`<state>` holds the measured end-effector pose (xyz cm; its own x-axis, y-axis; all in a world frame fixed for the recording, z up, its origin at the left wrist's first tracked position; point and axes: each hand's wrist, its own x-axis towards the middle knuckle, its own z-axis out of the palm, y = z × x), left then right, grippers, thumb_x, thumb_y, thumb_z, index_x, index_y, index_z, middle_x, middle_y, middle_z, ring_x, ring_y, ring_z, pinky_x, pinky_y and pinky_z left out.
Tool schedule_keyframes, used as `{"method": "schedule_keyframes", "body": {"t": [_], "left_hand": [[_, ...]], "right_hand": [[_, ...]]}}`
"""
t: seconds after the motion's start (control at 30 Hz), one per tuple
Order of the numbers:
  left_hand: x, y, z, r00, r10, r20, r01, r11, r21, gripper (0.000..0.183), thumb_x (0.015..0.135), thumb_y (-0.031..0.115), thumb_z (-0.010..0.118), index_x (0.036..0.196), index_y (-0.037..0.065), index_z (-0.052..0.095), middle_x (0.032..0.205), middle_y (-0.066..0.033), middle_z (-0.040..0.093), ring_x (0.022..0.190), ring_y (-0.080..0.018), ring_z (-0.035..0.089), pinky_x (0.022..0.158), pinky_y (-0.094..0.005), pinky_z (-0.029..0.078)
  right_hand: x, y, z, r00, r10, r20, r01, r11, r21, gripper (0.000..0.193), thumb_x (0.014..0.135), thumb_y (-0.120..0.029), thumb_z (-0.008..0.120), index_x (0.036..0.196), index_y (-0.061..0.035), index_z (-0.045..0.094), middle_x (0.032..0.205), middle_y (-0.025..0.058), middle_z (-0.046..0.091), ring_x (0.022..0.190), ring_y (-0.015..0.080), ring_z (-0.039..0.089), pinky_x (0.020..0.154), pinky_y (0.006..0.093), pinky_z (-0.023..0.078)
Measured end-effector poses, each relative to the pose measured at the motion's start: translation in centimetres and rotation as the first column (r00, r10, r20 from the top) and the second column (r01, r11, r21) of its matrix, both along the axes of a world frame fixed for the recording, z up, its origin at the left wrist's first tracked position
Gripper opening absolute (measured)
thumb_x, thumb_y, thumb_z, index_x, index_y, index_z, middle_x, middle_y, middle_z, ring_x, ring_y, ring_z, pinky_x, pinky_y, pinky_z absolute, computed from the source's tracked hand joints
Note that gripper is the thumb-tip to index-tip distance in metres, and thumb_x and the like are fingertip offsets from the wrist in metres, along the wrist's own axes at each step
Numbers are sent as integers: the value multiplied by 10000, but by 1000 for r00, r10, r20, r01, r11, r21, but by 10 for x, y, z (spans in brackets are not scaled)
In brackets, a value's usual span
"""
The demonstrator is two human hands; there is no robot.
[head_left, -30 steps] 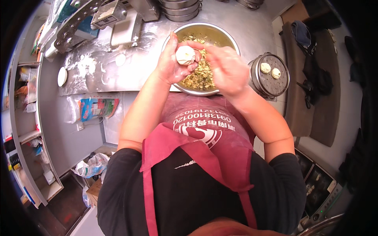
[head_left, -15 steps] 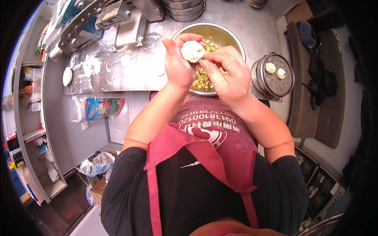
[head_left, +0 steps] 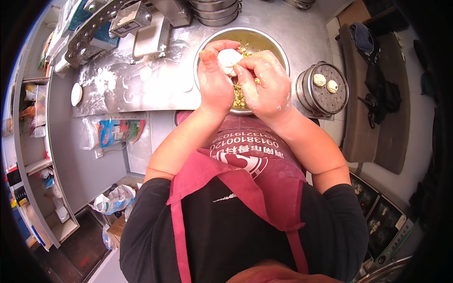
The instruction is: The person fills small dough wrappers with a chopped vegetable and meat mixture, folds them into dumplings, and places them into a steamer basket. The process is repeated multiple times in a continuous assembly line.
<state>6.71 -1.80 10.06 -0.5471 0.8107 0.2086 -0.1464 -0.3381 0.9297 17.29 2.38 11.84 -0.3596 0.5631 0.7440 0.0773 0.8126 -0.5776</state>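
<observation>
Nearest the camera is the person's dark shirt under a red apron (head_left: pixel 245 188), and both bare forearms rise from it to meet over the far edge of the flour-dusted steel counter (head_left: pixel 141 89). The left hand (head_left: pixel 214 82) cups a small round white dough bun (head_left: pixel 228 58) at its fingertips, its grip closed around the underside; the right hand (head_left: pixel 264 85) presses in from beside it, fingers pinched narrow on the bun's near edge, so both hands hold the one piece. The bun sits above the round steel bowl of chopped green-and-yellow filling (head_left: pixel 255 40), not touching it. It looks soft, light and slightly tacky, likely to dent or tear under a hard squeeze, so it is best supported from below in a cupped palm with only the rim taken between fingertips. To the right, just beside the bowl, stands a round perforated metal steamer tray (head_left: pixel 325 94) with two finished white buns (head_left: pixel 325 83) lying side by side. Farther off, stacked steel pans (head_left: pixel 214 12) and a grey metal machine (head_left: pixel 127 21) line the back of the counter.
</observation>
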Motion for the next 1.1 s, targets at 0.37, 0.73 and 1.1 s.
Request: {"method": "schedule_keyframes", "body": {"t": [0.37, 0.73, 1.1], "left_hand": [[-14, 1, 10, 787, -305, 536, 265, 952, 152, 732, 951, 664, 180, 1040, 46, 562, 869, -105, 614, 679, -181, 564, 477, -250, 396], [1, 0, 9, 952, -227, 206, 196, 968, 159, 768, 931, 689, 208, 1043, 0, 529, 924, -126, 623, 859, -203, 608, 797, -309, 492], [0, 7, 6, 717, -359, 598, 412, 910, 52, 774, 933, 693, 168, 1129, 35, 525, 808, -109, 613, 615, -216, 582, 532, -305, 454]], "right_hand": [[24, 6, 23, 994, 94, -53, -95, 995, -21, 161, 710, 18, 724, 867, -11, 698, 823, 126, 647, 700, 281, 613, 645, 331, 501], [17, 12, 11, 987, 156, 45, -157, 987, 30, 210, 717, 28, 724, 917, -16, 678, 841, 120, 626, 738, 261, 617, 655, 328, 502], [60, 6, 4, 1000, -6, 25, 6, 1000, 16, 554, 620, -176, 830, 1119, -25, 643, 1071, 142, 636, 935, 290, 601, 818, 391, 476]]}}
